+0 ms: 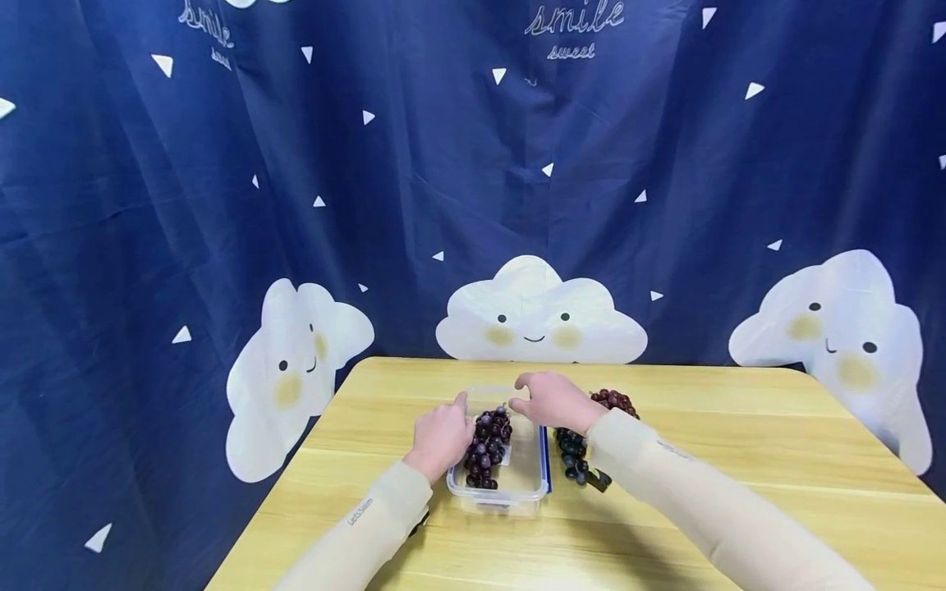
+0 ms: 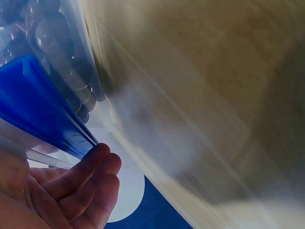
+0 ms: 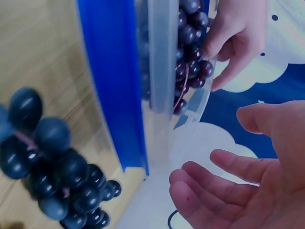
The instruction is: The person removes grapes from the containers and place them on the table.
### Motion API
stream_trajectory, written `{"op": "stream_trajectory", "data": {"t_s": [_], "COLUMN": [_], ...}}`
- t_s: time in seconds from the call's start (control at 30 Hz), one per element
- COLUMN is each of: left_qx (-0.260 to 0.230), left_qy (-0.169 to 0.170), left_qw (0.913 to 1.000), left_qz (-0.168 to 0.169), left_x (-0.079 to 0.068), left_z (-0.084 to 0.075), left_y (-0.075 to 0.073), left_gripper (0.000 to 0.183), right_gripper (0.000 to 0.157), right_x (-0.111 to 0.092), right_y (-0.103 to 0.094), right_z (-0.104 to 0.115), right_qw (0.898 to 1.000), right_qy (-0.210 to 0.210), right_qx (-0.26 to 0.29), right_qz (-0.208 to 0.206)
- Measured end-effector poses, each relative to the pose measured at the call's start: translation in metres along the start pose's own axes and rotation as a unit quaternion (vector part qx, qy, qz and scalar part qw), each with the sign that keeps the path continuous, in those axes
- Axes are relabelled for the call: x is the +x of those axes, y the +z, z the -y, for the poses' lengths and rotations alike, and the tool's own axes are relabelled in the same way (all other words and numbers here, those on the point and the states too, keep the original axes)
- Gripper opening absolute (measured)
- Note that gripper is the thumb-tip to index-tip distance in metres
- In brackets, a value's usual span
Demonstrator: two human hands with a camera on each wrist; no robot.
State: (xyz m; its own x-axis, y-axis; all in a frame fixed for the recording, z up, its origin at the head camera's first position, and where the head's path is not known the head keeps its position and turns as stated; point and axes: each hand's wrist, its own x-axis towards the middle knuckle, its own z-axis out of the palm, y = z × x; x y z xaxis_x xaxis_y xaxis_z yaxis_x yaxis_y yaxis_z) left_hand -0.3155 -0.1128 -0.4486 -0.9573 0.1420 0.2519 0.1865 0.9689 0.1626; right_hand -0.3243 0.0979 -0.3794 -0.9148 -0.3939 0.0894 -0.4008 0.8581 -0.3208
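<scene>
A clear plastic container [image 1: 495,495] with blue side flaps stands on the table, and a bunch of dark purple grapes [image 1: 485,451] lies along its left inside. My left hand [image 1: 441,439] grips the container's left side, its thumb by the grapes and its fingers outside, at the blue flap [image 2: 40,105] in the left wrist view. Over the container's far right corner, my right hand [image 1: 554,400] holds nothing, its thumb and fingers spread apart. In the right wrist view, the fingers [image 3: 214,183] are beside the container's end, past the right-hand blue flap [image 3: 114,81].
Right of the container lies a bunch of blue-black grapes [image 1: 571,451], with red grapes [image 1: 615,400] behind it, partly covered by my right arm. A small dark thing [image 1: 420,523] shows beneath the left sleeve. A blue curtain [image 1: 473,205] with white clouds hangs behind the wooden table [image 1: 739,460].
</scene>
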Motion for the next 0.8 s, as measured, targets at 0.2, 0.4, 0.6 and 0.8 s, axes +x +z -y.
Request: {"op": "stream_trajectory", "data": {"t_s": [0.2, 0.4, 0.6, 0.8], "left_qx": [-0.005, -0.001, 0.005, 0.008], "left_qy": [-0.006, -0.004, -0.008, 0.001], "left_qw": [1.0000, 1.0000, 1.0000, 0.9999], "left_qz": [0.003, 0.000, 0.002, -0.007], "left_x": [0.002, 0.003, 0.002, 0.002], "left_z": [0.000, 0.000, 0.001, 0.001], "left_y": [-0.001, 0.000, -0.001, -0.001], "left_gripper": [0.055, 0.055, 0.055, 0.053], "right_gripper": [0.046, 0.049, 0.054, 0.053], "right_x": [0.010, 0.017, 0.027, 0.035], "right_y": [0.002, 0.004, 0.011, 0.013], "right_z": [0.014, 0.025, 0.029, 0.030], "right_qw": [1.000, 0.998, 0.995, 0.992], "right_qy": [-0.011, 0.002, 0.022, 0.042], "right_qx": [0.003, 0.011, 0.004, 0.004], "right_qz": [0.019, 0.059, 0.093, 0.118]}}
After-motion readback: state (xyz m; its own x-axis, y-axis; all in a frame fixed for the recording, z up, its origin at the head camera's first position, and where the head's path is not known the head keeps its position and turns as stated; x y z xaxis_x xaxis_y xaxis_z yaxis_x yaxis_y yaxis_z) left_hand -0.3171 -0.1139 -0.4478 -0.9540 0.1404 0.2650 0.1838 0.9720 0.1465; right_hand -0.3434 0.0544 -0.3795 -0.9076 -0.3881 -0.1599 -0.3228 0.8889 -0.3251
